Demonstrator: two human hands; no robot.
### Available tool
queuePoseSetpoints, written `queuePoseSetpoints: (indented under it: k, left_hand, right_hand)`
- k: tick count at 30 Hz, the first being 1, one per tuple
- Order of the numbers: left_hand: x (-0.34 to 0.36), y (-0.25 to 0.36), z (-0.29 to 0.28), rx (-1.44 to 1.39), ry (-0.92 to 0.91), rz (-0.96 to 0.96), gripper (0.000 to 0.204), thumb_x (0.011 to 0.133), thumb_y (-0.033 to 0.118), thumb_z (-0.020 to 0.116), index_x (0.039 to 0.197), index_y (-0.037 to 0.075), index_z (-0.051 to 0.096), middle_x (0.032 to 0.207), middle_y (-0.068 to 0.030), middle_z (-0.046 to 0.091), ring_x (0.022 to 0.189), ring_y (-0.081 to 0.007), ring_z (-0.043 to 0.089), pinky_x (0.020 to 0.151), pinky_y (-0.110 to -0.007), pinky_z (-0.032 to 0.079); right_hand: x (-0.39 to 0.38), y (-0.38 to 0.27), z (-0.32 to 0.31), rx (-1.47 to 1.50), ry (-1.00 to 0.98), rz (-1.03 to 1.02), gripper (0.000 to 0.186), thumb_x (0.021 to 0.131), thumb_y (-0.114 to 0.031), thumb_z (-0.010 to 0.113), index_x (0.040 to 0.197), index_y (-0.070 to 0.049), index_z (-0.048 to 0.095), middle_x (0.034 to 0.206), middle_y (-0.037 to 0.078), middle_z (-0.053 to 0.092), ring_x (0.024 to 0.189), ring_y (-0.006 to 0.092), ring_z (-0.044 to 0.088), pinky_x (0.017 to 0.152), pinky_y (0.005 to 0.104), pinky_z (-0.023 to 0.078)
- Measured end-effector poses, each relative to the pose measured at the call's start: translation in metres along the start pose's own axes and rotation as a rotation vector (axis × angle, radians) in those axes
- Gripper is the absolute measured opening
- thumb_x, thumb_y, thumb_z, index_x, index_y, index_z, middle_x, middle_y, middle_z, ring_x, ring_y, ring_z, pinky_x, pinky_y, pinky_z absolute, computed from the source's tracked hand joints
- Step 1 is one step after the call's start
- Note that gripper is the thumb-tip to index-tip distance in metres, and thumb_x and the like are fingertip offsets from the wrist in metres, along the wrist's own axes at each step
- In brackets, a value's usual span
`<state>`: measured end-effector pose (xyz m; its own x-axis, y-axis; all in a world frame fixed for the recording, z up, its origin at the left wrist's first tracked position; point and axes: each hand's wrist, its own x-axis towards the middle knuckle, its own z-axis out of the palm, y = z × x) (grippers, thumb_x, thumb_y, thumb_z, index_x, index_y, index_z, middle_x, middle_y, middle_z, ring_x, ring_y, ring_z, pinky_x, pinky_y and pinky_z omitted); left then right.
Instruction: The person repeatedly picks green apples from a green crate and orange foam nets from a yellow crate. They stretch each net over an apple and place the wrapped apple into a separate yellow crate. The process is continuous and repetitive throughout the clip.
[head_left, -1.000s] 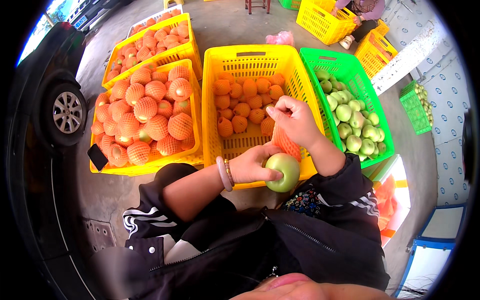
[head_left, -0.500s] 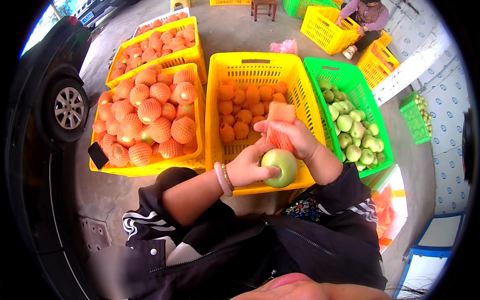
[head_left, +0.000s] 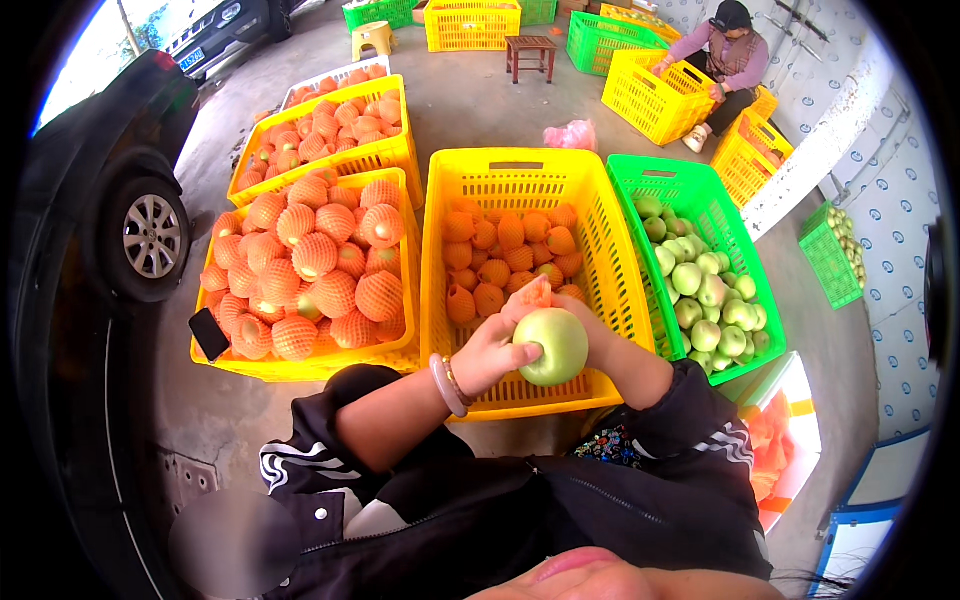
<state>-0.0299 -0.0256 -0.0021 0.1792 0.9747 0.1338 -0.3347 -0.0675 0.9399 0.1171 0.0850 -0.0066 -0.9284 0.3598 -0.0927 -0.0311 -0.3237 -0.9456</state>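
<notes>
My left hand (head_left: 484, 360) is closed round a green apple (head_left: 560, 345), its thumb lying across the near side. Behind the apple my right hand (head_left: 606, 338) is closed on an orange foam net sleeve (head_left: 537, 291); only a bit of the sleeve shows, and most of those fingers are hidden. Both hands are over the near part of a yellow crate (head_left: 630, 300). Orange-sleeved apples (head_left: 510, 236) sit in rows at the crate's far end. To the right, bare green apples (head_left: 712, 290) fill part of a green crate (head_left: 736, 230).
On the left stand yellow crates heaped with sleeved apples (head_left: 315, 255), a dark phone (head_left: 208, 335) at one corner. A black car (head_left: 150, 235) is beyond them. A white box (head_left: 790, 440) holds orange sleeves at my right. Far right, a person (head_left: 728, 55) sits by crates.
The apple and the sleeve have come together; the sleeve, plainly visible before, is now mostly behind the apple. The view has tilted up, showing more of the far floor.
</notes>
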Motion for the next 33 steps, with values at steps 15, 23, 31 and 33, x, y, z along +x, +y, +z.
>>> queuePoseSetpoints:
  k: [15, 23, 31, 33]
  left_hand:
    - [0.001, 0.02, -0.004, -0.352, 0.217, 0.031, 0.068, 0.08, 0.052, 0.064, 0.123, 0.001, 0.049, 0.102, -0.0083, 0.059, 0.089, -0.0171, 0.059, 0.072, -0.029, 0.048]
    - [0.005, 0.024, -0.009, -0.293, 0.408, 0.165, 0.057, 0.087, 0.044, 0.053, 0.126, 0.002, 0.05, 0.121, -0.0095, 0.058, 0.111, -0.0228, 0.055, 0.099, -0.037, 0.04]
    - [0.007, -0.003, -0.008, -0.132, 0.532, -0.042, 0.042, 0.092, 0.029, 0.054, 0.121, -0.001, 0.051, 0.11, -0.0091, 0.059, 0.101, -0.016, 0.055, 0.09, -0.03, 0.044]
    - [0.006, -0.006, -0.006, -0.076, 0.529, -0.048, 0.043, 0.092, 0.03, 0.055, 0.122, 0.0, 0.049, 0.112, -0.0087, 0.057, 0.1, -0.0167, 0.055, 0.09, -0.029, 0.043]
  right_hand:
    - [0.004, 0.027, 0.012, -0.631, 0.01, -0.162, 0.017, 0.091, -0.015, 0.057, 0.104, -0.005, 0.058, 0.093, 0.012, 0.065, 0.089, 0.022, 0.061, 0.082, 0.0342, 0.048]
    - [0.01, 0.002, 0.0, -0.572, 0.409, -0.028, 0.019, 0.09, -0.02, 0.06, 0.101, -0.004, 0.061, 0.076, 0.002, 0.058, 0.07, 0.011, 0.053, 0.064, 0.0286, 0.045]
    - [-0.009, -0.02, 0.017, -0.035, 0.125, 0.052, 0.037, 0.087, -0.044, 0.067, 0.105, -0.013, 0.06, 0.071, -0.008, 0.044, 0.057, 0.0033, 0.037, 0.049, 0.0207, 0.03]
    - [-0.008, -0.013, 0.012, -0.051, 0.098, 0.086, 0.039, 0.085, -0.045, 0.069, 0.105, -0.012, 0.06, 0.072, -0.007, 0.047, 0.061, 0.004, 0.041, 0.053, 0.0206, 0.033]
